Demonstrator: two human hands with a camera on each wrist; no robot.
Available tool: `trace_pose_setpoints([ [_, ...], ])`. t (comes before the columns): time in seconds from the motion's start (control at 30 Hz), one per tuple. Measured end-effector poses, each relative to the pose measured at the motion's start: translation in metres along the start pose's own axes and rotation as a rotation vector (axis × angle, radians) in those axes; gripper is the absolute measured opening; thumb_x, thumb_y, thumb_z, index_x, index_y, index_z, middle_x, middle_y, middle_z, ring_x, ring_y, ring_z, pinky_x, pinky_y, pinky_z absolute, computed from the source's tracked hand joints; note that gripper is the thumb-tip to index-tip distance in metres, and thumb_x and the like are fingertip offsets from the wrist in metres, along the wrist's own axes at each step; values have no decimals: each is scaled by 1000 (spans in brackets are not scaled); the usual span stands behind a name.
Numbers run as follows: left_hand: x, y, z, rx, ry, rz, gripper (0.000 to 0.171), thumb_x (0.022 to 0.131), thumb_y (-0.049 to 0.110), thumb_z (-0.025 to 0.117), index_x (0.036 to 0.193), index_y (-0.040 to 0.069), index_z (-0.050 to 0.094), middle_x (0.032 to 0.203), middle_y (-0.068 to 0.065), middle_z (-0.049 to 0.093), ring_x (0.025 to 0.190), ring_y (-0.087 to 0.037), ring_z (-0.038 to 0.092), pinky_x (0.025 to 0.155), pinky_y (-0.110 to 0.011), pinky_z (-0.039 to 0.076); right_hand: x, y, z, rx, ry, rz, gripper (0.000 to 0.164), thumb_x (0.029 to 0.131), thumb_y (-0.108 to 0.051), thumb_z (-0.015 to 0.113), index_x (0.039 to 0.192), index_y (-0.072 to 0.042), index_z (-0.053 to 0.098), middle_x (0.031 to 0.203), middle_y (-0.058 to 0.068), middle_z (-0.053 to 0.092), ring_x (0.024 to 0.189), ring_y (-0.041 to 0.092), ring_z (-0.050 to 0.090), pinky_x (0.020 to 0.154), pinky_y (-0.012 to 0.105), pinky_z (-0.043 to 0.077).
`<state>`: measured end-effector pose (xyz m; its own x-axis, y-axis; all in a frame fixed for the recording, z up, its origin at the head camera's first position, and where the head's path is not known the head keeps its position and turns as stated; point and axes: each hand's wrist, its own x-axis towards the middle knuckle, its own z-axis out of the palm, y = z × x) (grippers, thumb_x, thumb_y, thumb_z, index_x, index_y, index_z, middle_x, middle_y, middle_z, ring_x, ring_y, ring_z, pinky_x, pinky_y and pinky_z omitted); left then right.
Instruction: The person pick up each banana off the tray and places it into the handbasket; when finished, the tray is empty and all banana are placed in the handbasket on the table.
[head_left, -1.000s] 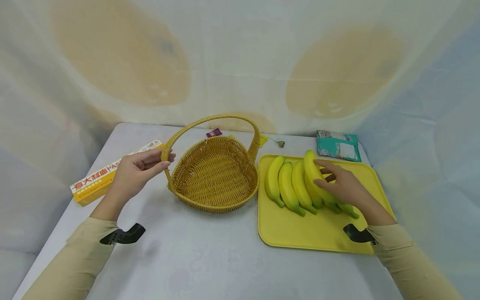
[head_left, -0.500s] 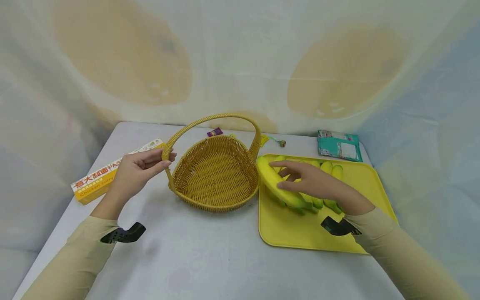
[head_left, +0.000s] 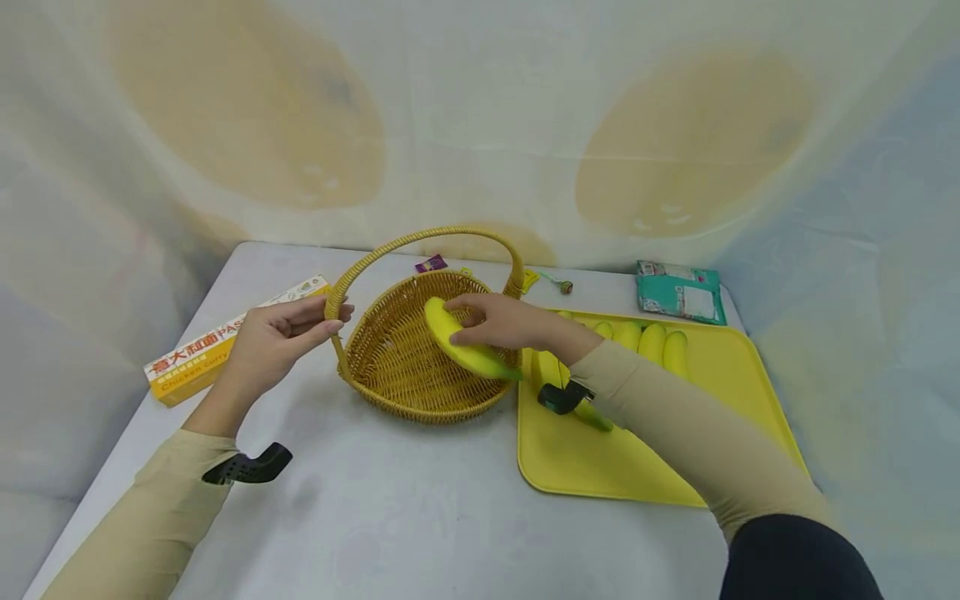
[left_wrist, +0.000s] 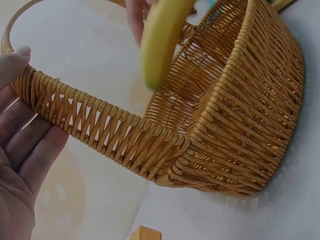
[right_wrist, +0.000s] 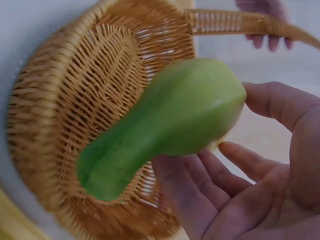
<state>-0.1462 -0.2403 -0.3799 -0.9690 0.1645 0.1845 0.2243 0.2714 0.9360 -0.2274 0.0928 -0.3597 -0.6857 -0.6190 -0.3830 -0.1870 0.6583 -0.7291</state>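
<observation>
A wicker basket with a tall arched handle stands mid-table. My left hand pinches the left side of that handle between thumb and fingers, as the left wrist view also shows. Over the basket's opening, my right hand grips a yellow banana with a green stem end. In the right wrist view the thumb and fingers hold this banana from opposite sides, the wicker behind it. Several more bananas lie on a yellow tray to the right, partly hidden by my right forearm.
A yellow and white pasta box lies at the left, behind my left hand. At the back right is a teal packet. A small purple packet and a lollipop lie behind the basket.
My right hand has lifted a banana from the tray and carried it left, over the basket. The left hand has stayed on the handle, and the basket has not moved.
</observation>
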Motion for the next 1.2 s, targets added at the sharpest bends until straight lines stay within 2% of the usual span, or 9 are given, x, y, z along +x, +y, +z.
trace_pose_setpoints([
  [0.07,0,0,0,1,0,-4,40,96,13,73,133,1,66,120,-10,74,107,-11,71,91,-20,55,16,-2,5,-5,-24,11,64,98,-40,69,155,-26,44,140,11,59,116,19,61,91,39,56],
  [0.1,0,0,0,3,0,-4,40,96,13,73,133,0,66,120,-10,74,107,-10,71,91,-20,55,24,-3,7,2,-39,15,65,98,-38,69,155,-25,43,140,11,59,113,20,62,93,41,56],
  [0.3,-1,0,0,26,2,4,40,96,14,72,134,0,65,120,-10,73,108,-9,71,91,-19,54,59,-10,29,-10,-114,46,68,98,-32,69,158,-23,39,130,8,62,85,17,59,88,48,57],
  [0.47,-3,0,1,39,7,-19,40,96,17,73,133,3,67,120,-7,74,107,-8,71,91,-18,54,75,-14,51,-46,-134,76,74,98,-30,70,161,-22,33,135,12,52,75,15,58,82,43,60],
  [0.6,-1,0,2,51,6,-28,40,96,21,73,133,5,67,120,-6,74,108,-7,70,92,-18,54,81,-19,63,-64,-119,87,83,94,-25,75,162,-21,29,133,12,54,74,15,60,76,37,61],
  [0.77,-1,0,1,41,10,-34,42,96,20,73,134,3,66,120,-7,74,108,-7,70,92,-18,54,84,-26,71,-87,-131,88,90,91,-16,79,163,-16,26,121,14,60,79,20,65,74,33,62],
  [0.93,0,0,1,56,8,-37,42,96,23,73,134,6,67,121,-5,74,109,-6,70,92,-17,53,86,-30,76,-188,-134,59,93,90,-15,79,163,-10,21,132,13,58,92,18,64,78,26,57],
  [1.1,0,0,1,44,2,-29,40,96,21,73,133,6,67,121,-6,73,109,-7,70,93,-18,53,88,-31,78,-289,-118,39,95,90,-19,80,163,-8,19,149,13,51,108,16,57,99,28,49],
  [1.2,-1,0,1,37,3,-25,40,97,20,72,133,5,67,121,-7,73,109,-7,70,93,-18,53,88,-30,79,-324,-117,36,96,90,-21,80,163,-9,19,152,12,49,115,16,55,110,31,43],
])
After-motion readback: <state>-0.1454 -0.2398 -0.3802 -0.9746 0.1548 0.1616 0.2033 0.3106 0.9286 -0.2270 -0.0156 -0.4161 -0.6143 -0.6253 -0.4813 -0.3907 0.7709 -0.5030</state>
